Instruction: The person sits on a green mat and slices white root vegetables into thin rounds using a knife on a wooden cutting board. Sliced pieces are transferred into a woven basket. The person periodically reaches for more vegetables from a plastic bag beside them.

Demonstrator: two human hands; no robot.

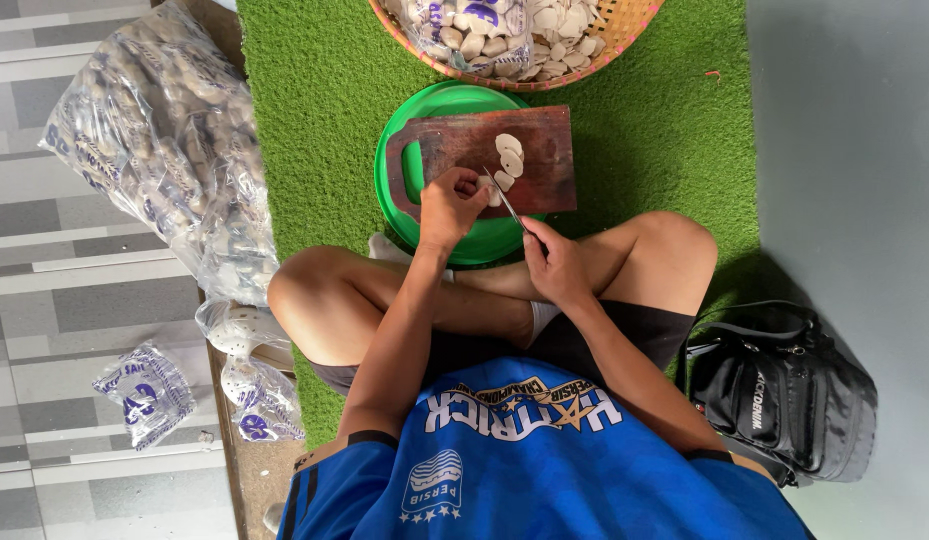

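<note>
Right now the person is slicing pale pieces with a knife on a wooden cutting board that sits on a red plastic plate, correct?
Not quite. The head view shows the plate under the wooden cutting board is green, not red. The rest holds: the right hand holds the knife, and the left hand steadies a pale piece on the board.

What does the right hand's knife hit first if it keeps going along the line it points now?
The right hand aims the knife up and left toward the pale piece pinned by the left hand on the wooden cutting board. That piece probably comes first, then the left fingers; depth is unclear.
</note>
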